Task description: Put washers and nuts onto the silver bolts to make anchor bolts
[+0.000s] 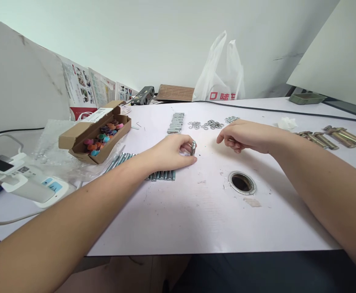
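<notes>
1. The left hand [178, 152] pinches a steel bolt [193, 148] roughly upright over the surface [180, 219].
2. The right hand [241, 136] is near loose washers [212, 124], fingers loosely curled; I cannot tell if it grips anything.
3. Best to hold the bolt steady, its end unobstructed.
4. An open cardboard box [116, 142] holds colourful plastic pieces [105, 138]; the plastic bag's [217, 83] contents are hidden.

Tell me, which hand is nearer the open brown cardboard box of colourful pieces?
Left. The left hand is apart from the brown cardboard box, to its right; the right hand is farther off on that same side.
</notes>
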The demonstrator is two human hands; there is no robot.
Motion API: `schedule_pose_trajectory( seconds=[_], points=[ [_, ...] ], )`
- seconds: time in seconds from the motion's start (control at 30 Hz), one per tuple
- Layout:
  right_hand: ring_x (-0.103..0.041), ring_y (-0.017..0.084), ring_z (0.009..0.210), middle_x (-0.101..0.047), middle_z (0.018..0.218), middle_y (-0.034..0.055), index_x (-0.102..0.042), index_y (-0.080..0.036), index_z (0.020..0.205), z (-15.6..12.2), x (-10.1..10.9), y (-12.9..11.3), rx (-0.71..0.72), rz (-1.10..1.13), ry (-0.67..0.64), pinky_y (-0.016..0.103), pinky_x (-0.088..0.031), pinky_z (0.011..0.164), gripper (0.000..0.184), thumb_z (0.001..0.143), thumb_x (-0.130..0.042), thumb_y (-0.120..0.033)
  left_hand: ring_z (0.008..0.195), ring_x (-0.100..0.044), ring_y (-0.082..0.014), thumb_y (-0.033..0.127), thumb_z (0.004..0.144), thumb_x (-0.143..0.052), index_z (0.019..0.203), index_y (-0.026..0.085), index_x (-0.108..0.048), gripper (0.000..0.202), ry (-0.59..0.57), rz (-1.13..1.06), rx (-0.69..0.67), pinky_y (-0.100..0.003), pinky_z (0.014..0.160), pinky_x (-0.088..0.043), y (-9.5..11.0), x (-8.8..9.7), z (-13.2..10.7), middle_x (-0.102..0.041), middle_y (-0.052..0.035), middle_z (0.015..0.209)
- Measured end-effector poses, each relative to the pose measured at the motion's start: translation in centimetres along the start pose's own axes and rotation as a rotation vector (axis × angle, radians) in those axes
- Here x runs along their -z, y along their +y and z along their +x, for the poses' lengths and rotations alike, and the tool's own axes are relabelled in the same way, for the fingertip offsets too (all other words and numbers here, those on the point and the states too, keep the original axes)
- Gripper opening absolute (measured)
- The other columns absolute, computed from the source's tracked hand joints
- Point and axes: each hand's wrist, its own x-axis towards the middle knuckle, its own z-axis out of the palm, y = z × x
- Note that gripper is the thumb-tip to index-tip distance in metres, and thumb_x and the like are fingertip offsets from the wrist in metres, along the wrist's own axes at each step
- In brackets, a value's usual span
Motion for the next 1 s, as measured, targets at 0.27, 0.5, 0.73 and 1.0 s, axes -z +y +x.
schedule_pose_trajectory(
  seconds=[0.27, 0.5, 0.73, 1.0],
  points=[
    [-0.055, 0.017, 0.064, -0.065, 0.085, 0.012, -0.073, -0.019, 0.083, 0.5, 0.9, 0.7, -0.012, 0.003, 0.05, 0.035, -0.054, 0.058, 0.006, 0.078, -0.071, -0.023, 0.071, -0.056, -0.0131, 0.04, 0.083, -0.065, 0.092, 0.018, -0.074, 0.025, 0.046, -0.106, -0.01, -0.029, 0.069, -0.045, 0.1, -0.2, 0.2, -0.066, -0.0026, 0.079],
    [-0.068, 0.022, 0.087, -0.07, 0.104, 0.0135, -0.075, -0.017, 0.093, -0.8, 0.1, -0.6, 0.188, 0.418, -0.028, 0.04, -0.062, 0.087, 0.019, 0.075, -0.081, -0.019, 0.067, -0.056, -0.0127, 0.036, 0.081, -0.067, 0.088, 0.017, -0.074, 0.021, -0.002, -0.164, -0.005, -0.029, 0.065, -0.044, 0.1, -0.3, 0.2, -0.068, -0.0021, 0.075],
    [-0.069, 0.017, 0.079, -0.073, 0.102, 0.0111, -0.069, -0.017, 0.102, -2.2, -4.3, -3.0, 0.417, 0.473, -0.117, 0.037, -0.062, 0.083, 0.025, 0.081, -0.08, -0.024, 0.062, -0.052, -0.0114, 0.035, 0.079, -0.068, 0.081, 0.016, -0.072, 0.019, 0.004, -0.178, -0.009, -0.028, 0.061, -0.042, 0.0, -0.4, 0.1, -0.065, 0.0007, 0.069],
    [-0.066, 0.013, 0.072, -0.072, 0.09, 0.0089, -0.066, -0.014, 0.105, -1.6, -5.2, -2.7, 0.46, 0.371, -0.141, 0.026, -0.055, 0.068, 0.026, 0.084, -0.077, -0.026, 0.068, -0.057, -0.0103, 0.032, 0.081, -0.066, 0.09, 0.016, -0.072, 0.019, -0.015, -0.276, -0.056, -0.026, 0.066, -0.046, -0.5, -0.5, 0.2, -0.07, -0.0001, 0.079]
  ],
)
